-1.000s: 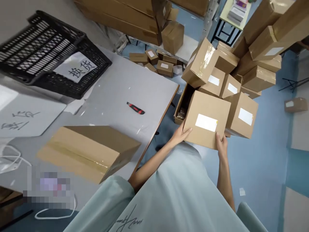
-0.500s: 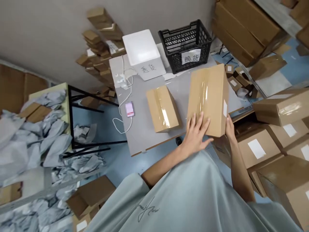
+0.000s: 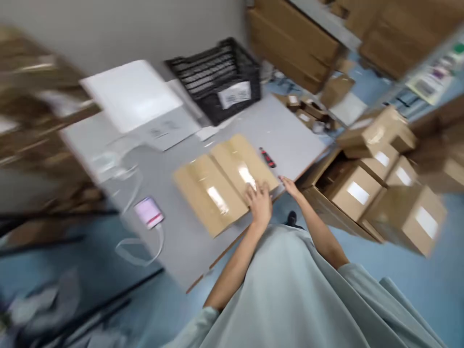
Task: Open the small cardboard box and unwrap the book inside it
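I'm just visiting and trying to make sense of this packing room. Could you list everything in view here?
taped boxes: two, brown, side by side on the table near its front edge
table: one, grey, centre
utility knife: one, red and black, on the table right of the boxes
crate: one, black mesh with a white label, back of the table
foam box: one, white, back left of the table
phone: one, with a white cable, front left of the table
labelled cartons: several, brown with white labels, on the floor to the right
shelf cartons: several, brown, behind the table
left hand: flat on the nearer box's right end
right hand: at the table edge, beside that box, holding nothing
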`<state>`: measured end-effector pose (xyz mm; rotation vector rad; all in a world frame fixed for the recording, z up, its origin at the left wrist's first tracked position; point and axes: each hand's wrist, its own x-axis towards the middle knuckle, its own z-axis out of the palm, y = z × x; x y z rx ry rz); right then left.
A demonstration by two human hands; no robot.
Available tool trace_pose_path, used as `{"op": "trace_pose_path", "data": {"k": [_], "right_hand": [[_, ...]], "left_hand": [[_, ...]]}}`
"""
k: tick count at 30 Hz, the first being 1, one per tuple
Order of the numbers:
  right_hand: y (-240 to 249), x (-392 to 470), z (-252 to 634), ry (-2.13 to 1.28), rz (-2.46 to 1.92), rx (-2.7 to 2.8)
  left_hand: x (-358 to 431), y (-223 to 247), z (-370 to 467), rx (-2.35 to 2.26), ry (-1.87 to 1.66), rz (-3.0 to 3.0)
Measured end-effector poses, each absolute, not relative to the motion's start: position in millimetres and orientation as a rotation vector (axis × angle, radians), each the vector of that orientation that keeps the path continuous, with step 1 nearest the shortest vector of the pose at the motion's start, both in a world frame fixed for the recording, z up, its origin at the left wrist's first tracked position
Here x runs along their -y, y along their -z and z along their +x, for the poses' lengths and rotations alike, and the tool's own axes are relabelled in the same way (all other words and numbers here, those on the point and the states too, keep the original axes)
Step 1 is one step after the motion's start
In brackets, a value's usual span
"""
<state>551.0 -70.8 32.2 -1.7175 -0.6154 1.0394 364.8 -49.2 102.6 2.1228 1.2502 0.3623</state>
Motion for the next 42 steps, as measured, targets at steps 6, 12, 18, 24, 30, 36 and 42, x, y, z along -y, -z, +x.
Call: {"op": "trace_pose_path", "data": {"k": [6,12,18,24,30,36,42], "right_hand": [[-67.7,258.5,599.9,-0.665,-1.802,0.209],[-103.8,431.7,650.3,0.023,-2.023,-0.144],[-108.9,592.6,748.9,0.591,-2.143,-0.604],[-77.9,660.8,825.3,-0.171,-1.768,-0.561],[-99.8,626.5,801.8,-0.253,-1.55,-0.544],[-162.4,580.2,763.3,-0.392,-1.796,-0.422],[-190.7,426.7,778.3,-0.774,-1.742,0.302]], "left_hand": [[79.7,-103.7,424.4,-0.617,-0.373,2.063],[140.5,-82.4,529.5,-0.333,-0.088,2.023],[223.8,-74.1,641.5,-0.265,0.072,1.804],[333.0,-81.5,753.3,-0.121,0.338,1.694],[352.4,-110.2,757.5,-0.104,0.289,1.761],[300.6,-177.3,654.6,-0.272,0.063,1.773],[241.6,-177.2,560.1,-0.682,-0.355,1.602]]}}
